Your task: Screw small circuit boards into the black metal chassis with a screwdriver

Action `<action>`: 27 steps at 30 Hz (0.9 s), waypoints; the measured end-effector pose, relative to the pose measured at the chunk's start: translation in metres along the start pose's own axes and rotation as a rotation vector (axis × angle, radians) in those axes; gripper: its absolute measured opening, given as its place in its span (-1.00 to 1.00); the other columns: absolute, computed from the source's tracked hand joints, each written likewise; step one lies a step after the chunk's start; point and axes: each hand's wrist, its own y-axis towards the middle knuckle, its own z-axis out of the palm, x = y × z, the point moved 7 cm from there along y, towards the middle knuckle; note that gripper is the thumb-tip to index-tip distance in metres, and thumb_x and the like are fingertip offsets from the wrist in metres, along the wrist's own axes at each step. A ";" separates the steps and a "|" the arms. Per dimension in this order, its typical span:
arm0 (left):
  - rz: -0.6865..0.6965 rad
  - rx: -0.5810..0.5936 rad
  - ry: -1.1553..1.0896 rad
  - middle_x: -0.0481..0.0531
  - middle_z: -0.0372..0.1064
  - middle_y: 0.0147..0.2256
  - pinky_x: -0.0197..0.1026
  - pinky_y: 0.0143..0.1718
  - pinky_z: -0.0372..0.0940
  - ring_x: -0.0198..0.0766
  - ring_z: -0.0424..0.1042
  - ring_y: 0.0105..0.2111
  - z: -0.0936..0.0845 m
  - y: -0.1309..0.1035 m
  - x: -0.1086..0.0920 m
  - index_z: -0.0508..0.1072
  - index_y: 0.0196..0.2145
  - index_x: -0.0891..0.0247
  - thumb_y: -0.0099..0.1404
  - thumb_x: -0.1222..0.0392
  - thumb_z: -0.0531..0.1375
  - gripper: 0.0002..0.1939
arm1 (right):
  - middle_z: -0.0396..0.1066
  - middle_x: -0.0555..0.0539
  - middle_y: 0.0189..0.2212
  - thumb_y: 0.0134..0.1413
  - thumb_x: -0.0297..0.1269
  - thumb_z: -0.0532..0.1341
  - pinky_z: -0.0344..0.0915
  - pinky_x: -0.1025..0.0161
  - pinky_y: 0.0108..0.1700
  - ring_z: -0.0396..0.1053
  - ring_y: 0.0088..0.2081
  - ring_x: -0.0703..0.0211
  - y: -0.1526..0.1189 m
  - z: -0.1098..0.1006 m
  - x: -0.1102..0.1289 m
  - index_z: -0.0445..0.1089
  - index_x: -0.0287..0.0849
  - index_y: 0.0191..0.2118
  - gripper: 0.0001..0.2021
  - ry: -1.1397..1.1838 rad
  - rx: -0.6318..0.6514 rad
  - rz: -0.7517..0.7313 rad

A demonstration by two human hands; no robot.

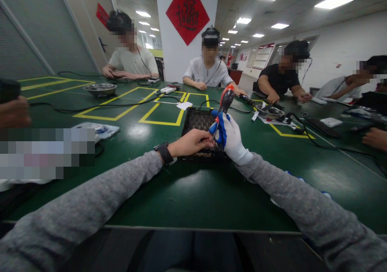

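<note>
My right hand (232, 141), in a white glove with blue-coated fingers, is closed round a screwdriver (226, 99) with a red and black handle. The handle leans up and slightly right, and the thin shaft points down toward my left fingertips. My bare left hand (193, 141), a dark watch at its wrist, is closed in a pinch near the screwdriver's tip; what sits between the fingers is hidden. Both hands are over a black, square, shallow tray-like casing (189, 122) with a bumpy inner surface. Its near part is partly covered by my hands.
A metal bowl (100, 88) stands at the back left, another metal bowl (270, 111) at the right. White paper (184, 105) lies behind the casing. Black cables (69, 110) cross the green table (145, 199). Several people sit around it; a co-worker's hand (15, 112) is at far left.
</note>
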 end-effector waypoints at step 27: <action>-0.112 -0.055 -0.093 -0.07 0.33 -0.52 -0.35 -0.46 0.18 -0.40 0.29 -0.50 -0.003 0.000 0.008 0.40 -0.44 0.37 0.07 0.03 0.25 -0.71 | 0.24 0.14 -0.68 0.01 0.00 0.15 0.03 0.44 -0.71 0.09 -0.74 0.44 0.001 -0.002 0.002 0.30 -0.17 -0.17 -0.64 -0.012 -0.038 -0.039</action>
